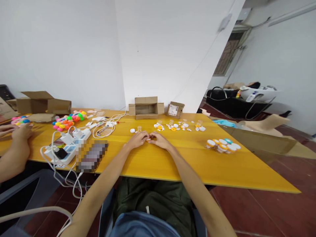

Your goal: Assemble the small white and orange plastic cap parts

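Observation:
Both my hands meet over the middle of the yellow table (pixel 158 161). A small white and orange piece (pixel 148 139) shows between their fingertips. My left hand (pixel 138 139) pinches it from the left, and my right hand (pixel 159 140) holds it from the right. Just beyond my left hand lie a white round part (pixel 132 130) and a small clear cup (pixel 139 128). Farther right are loose groups of white and orange parts (pixel 159 126), with clear cups among them. Several lidded jars (pixel 222 145) with orange, white and teal tops stand together on the right.
Two cardboard boxes, one open (pixel 146 110) and one smaller (pixel 175 110), stand at the back edge. Left are a power strip (pixel 71 146), cables, a blurred phone (pixel 91 156), colourful balls (pixel 66 122) and another person's hands (pixel 21 131). A large carton (pixel 261 141) sits beyond the table's right edge.

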Demonstrator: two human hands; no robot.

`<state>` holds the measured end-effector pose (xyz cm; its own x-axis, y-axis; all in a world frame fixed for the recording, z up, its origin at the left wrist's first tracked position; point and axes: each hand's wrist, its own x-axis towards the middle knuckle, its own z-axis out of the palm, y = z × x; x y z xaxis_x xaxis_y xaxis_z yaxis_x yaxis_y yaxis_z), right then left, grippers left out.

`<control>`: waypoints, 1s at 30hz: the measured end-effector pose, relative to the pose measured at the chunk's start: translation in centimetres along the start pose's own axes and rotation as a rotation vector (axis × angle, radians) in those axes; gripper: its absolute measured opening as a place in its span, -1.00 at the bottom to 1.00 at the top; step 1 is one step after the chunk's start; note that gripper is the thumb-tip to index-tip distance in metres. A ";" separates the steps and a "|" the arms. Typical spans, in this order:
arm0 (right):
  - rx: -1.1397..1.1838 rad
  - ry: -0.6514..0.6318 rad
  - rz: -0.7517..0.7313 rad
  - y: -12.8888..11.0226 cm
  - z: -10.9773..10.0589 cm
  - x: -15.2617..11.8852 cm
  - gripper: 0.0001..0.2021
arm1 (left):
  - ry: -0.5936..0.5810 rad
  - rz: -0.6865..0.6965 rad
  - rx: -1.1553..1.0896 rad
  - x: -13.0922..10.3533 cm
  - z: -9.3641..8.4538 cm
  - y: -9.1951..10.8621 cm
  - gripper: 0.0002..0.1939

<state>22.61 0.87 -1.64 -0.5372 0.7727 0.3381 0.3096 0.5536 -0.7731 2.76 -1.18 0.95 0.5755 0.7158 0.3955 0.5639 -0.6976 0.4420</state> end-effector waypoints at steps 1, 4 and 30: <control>-0.001 0.001 -0.001 0.0 0.0 0.0 -0.81 | -0.001 -0.001 0.001 0.0 -0.1 0.1 -0.82; -0.002 0.004 0.004 0.1 0.0 0.0 -0.81 | -0.001 -0.003 0.002 0.0 -0.1 0.2 -0.82; -0.004 0.012 0.007 -0.1 0.0 0.0 -0.83 | 0.024 -0.001 0.050 0.1 0.0 0.2 -0.81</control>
<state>22.59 0.82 -1.61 -0.5257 0.7802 0.3389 0.3169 0.5493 -0.7732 2.90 -1.24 1.03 0.5610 0.7167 0.4143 0.5936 -0.6971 0.4021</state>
